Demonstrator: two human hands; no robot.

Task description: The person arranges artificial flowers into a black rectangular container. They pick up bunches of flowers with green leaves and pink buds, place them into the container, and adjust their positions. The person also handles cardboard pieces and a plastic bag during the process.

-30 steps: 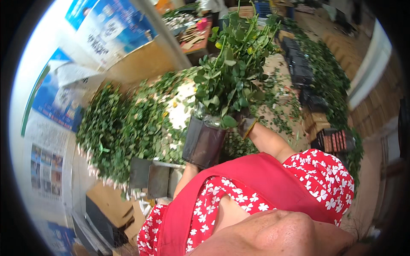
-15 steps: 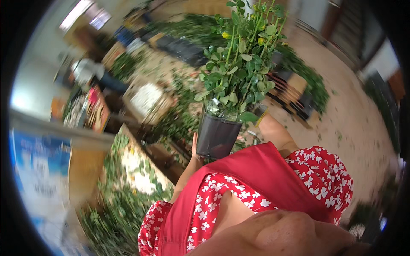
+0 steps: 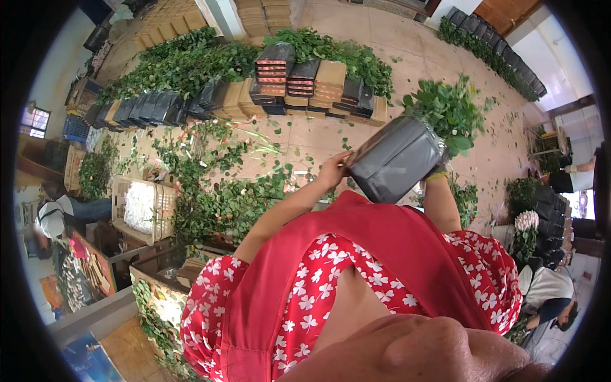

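L hand [image 3: 333, 170] clamped on L edge of blk-wrapped bundle [image 3: 396, 159]; R hand [image 3: 438, 169] at R edge, mostly hid, grip can't tell. Leaves [image 3: 447, 109] jut past upper-R edge.

The dark-wrapped bundle [image 3: 396, 160] hides most of the right hand [image 3: 437, 170].

Wrapped bundle [image 3: 394, 162]: fills basically the whole gap, left hand [image 3: 332, 170] to right hand [image 3: 439, 169]
Leaf litter [image 3: 267, 188]: messy ground off to the left
Stacked packs [image 3: 305, 86]: kinda a wall up ahead
Tile floor [image 3: 414, 48]: decent lane right of the stacks
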